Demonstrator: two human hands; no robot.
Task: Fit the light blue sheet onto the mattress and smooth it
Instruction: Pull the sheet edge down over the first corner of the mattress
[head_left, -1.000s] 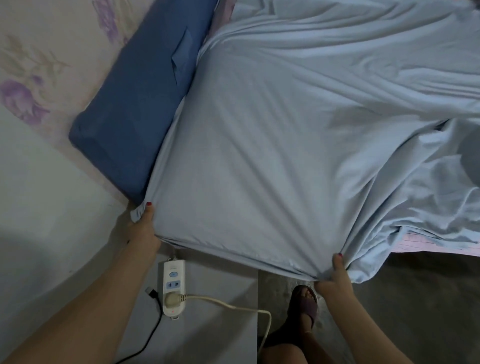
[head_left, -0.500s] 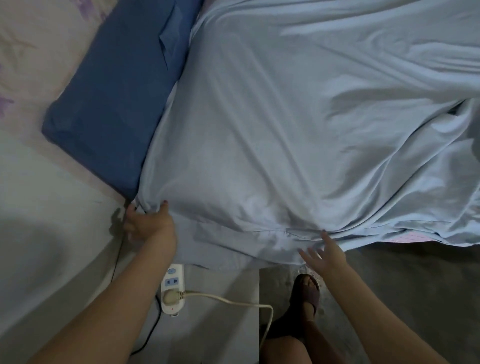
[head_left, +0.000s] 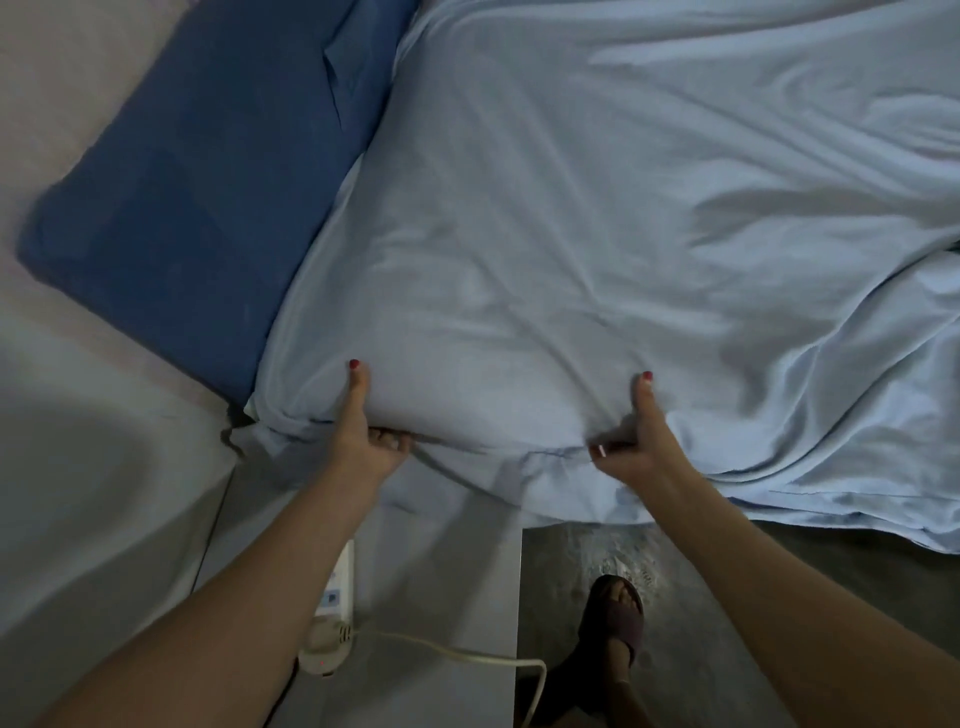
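The light blue sheet (head_left: 597, 234) lies draped over the mattress corner just beside the dark blue pillow (head_left: 208, 197). The left hand (head_left: 363, 436) and right hand (head_left: 636, 441) both grip its near edge, thumbs on top, fingers apparently curled beneath. This looks like corner tucking; next, pull the hem under, then smooth.

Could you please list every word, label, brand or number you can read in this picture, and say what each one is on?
No text here can be read.
Power strip: a small blue patch on its white casing, partly hidden by the left forearm; any marking on it is too small and blurred to read.
Light blue sheet, dark blue pillow, sandal: no print or label visible.
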